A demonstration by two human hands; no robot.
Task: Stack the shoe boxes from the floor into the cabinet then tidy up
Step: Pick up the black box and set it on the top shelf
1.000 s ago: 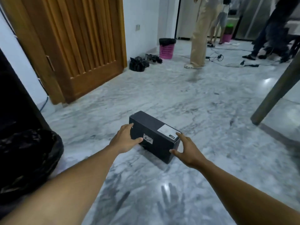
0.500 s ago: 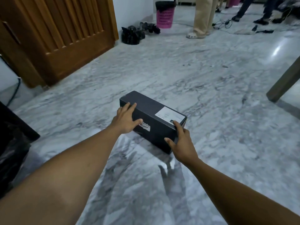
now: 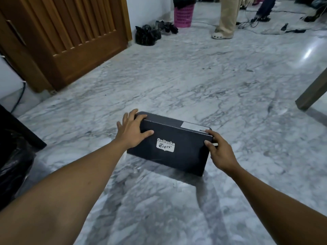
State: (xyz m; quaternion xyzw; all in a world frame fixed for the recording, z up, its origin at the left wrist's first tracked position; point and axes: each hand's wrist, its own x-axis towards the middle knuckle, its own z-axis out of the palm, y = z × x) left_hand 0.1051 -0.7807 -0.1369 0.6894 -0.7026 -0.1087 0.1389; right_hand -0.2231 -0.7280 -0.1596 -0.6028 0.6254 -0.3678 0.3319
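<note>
A black shoe box (image 3: pixel 178 156) with a white logo label on its near side is tilted up from the grey marble floor (image 3: pixel 194 82), its lower edge still near the floor. My left hand (image 3: pixel 131 132) clasps the box's left end, thumb on the near side. My right hand (image 3: pixel 220 152) grips the right end, fingers over the top corner beside a white sticker. No cabinet for the boxes is in view.
A wooden slatted door (image 3: pixel 70 38) stands at the left. A black bag (image 3: pixel 12 165) lies at the far left edge. A table leg (image 3: pixel 313 92) is at the right. Far back are a pink bin (image 3: pixel 183 12), dark shoes (image 3: pixel 150 33), cables and people's legs (image 3: pixel 227 16).
Both hands closed on the box ends and tipped it toward me, so its labelled side now faces the camera. The view has dropped closer to the floor.
</note>
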